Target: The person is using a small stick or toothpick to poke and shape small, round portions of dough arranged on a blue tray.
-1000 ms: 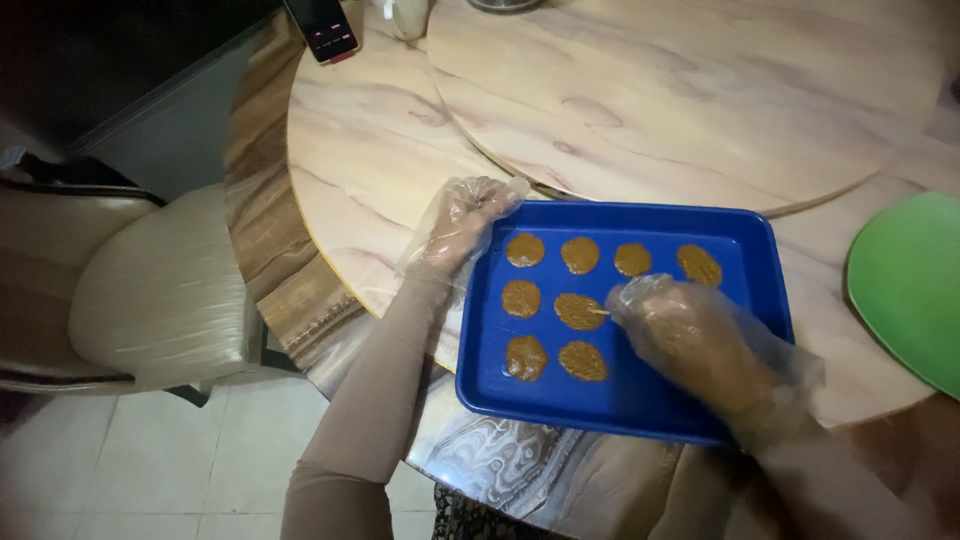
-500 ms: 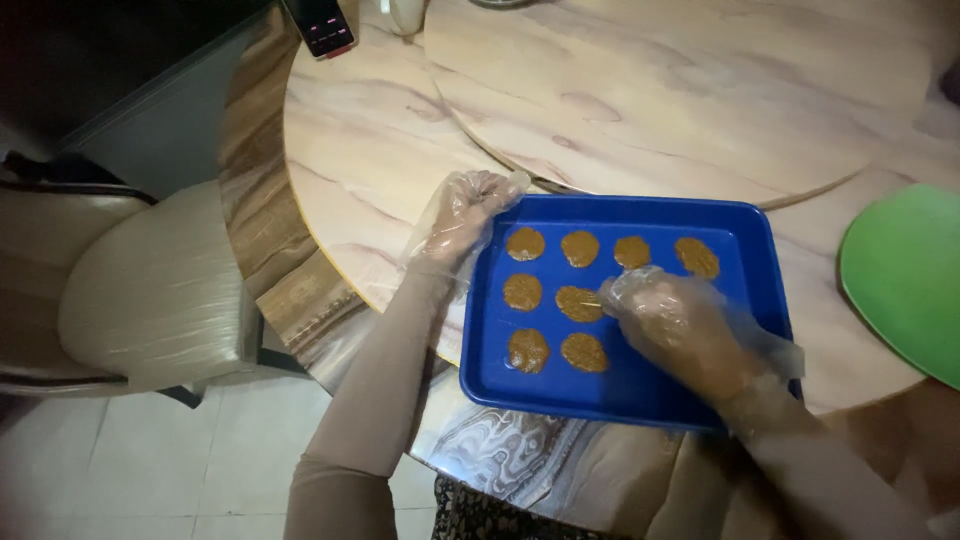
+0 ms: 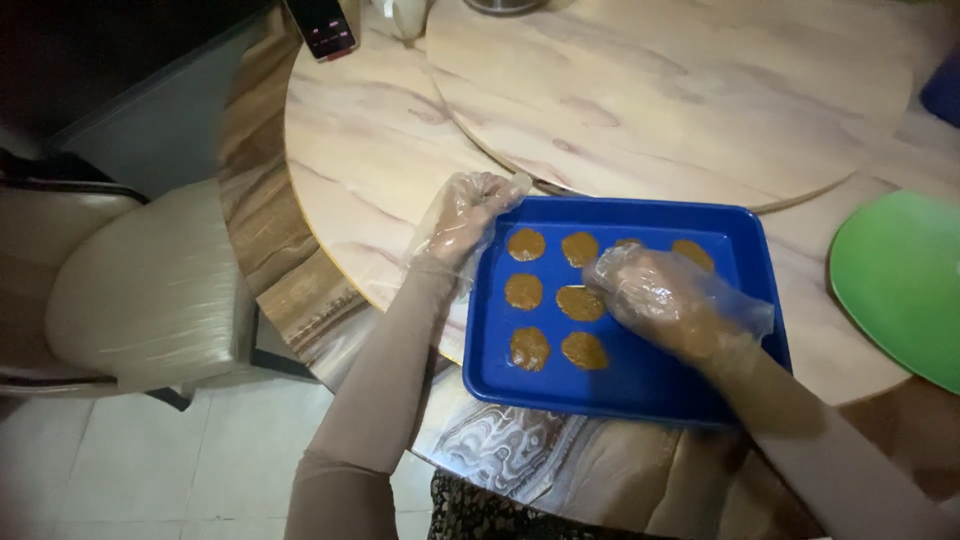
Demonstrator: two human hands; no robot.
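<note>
At the bottom of the frame two arms in smooth beige sleeves reach up from a dark patterned garment. The right hand (image 3: 668, 302), in a loose, crinkled clear plastic glove, lies over the middle of the glossy blue rectangular plastic tray (image 3: 640, 385), which sits just right of centre. Its fingers are bunched together and curled down onto the tray floor among the flat brown rounds of dough (image 3: 529, 348); whether they pinch anything cannot be told through the glove. The rounds are soft-edged, slightly lumpy discs laid in rows across the left and upper parts of the tray, each apart from its neighbours; one at the top is half hidden by the glove.

The left hand (image 3: 465, 215), also in a wrinkled clear glove, rests at the upper left corner of the tray, fingers curled together against the rim.

The tray lies near the edge of the round table (image 3: 370, 170), polished stone-look with pale cream and tan veining and a darker brown banded edge. Beyond the tray a raised round turntable (image 3: 680, 90) of the same veined finish fills the upper centre. A smooth green round plate (image 3: 900, 285) is cut off by the right edge. At the upper left a dark phone (image 3: 322, 27) lies on the table. Left of the table stands a cream padded chair (image 3: 140, 290) on pale floor tiles (image 3: 150, 470).
</note>
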